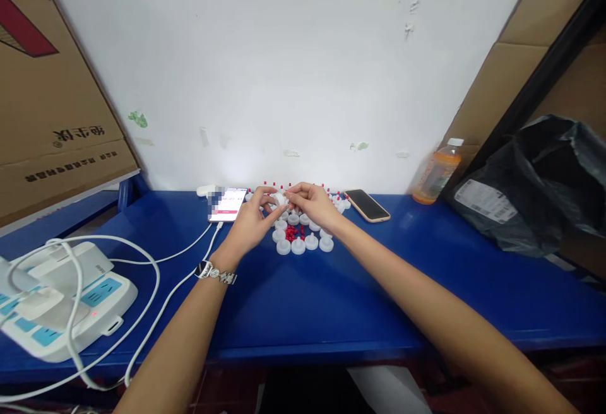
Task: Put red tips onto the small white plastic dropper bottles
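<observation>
My left hand (258,215) is closed around a round white plastic cap (280,200), its thumb and fingers on the rim. Fingertips of my right hand (310,204) pinch at the spout side of the same cap; whether a small red tip is between them is too small to see. Below both hands, several white caps with short spouts (298,246) stand on the blue table. A little heap of red tips (292,233) lies among them. Behind my hands are more caps, with red tips on their spouts (322,187), partly hidden by my fingers.
A lit phone (230,204) with a cable lies left of my hands, a dark phone (368,204) to the right. A white power strip (89,300) and loose cables cover the left side. An orange drink bottle (438,171) and black plastic bag (530,187) stand at the right.
</observation>
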